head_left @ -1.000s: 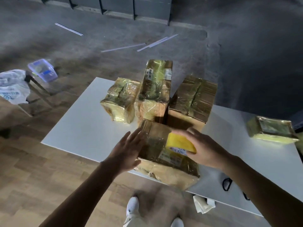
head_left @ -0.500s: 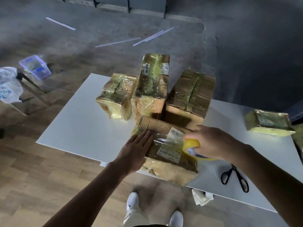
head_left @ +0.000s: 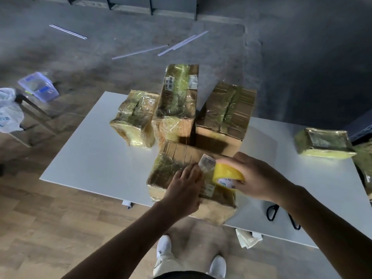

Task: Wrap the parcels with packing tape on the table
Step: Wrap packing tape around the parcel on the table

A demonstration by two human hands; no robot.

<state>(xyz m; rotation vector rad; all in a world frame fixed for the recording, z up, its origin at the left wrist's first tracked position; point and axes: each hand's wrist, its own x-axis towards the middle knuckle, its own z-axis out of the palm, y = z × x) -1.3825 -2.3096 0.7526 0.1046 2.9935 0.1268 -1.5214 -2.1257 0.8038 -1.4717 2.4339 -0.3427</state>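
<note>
- The near parcel (head_left: pixel 175 158), a cardboard box under glossy tape, lies at the near edge of the white table (head_left: pixel 90 158); its near end hangs over that edge.
- The left hand (head_left: pixel 184 190) is on top of this parcel, knuckles up and fingers bent down onto the surface. I cannot tell whether they pinch a tape end or only press.
- The right hand (head_left: pixel 259 178) grips the yellow tape roll (head_left: pixel 225 175), fingers wrapped over its rim and thumb below. The roll is held just above the parcel's right part, close beside the left fingertips.
- A white label (head_left: pixel 207 162) shows on the parcel between the 2 hands.
- 3 wrapped parcels stand just behind it: a small one (head_left: pixel 134 119) at left, a tall one (head_left: pixel 178 97) in the middle and a broad one (head_left: pixel 227 111) at right.
- Another flat parcel (head_left: pixel 324 143) lies well apart at the far right of the table.
- Black-handled scissors (head_left: pixel 273 212) lie on the table, partly hidden under the right forearm.
- A clear plastic box (head_left: pixel 38 87) and a white bag (head_left: pixel 10 113) sit at far left, off the table.
</note>
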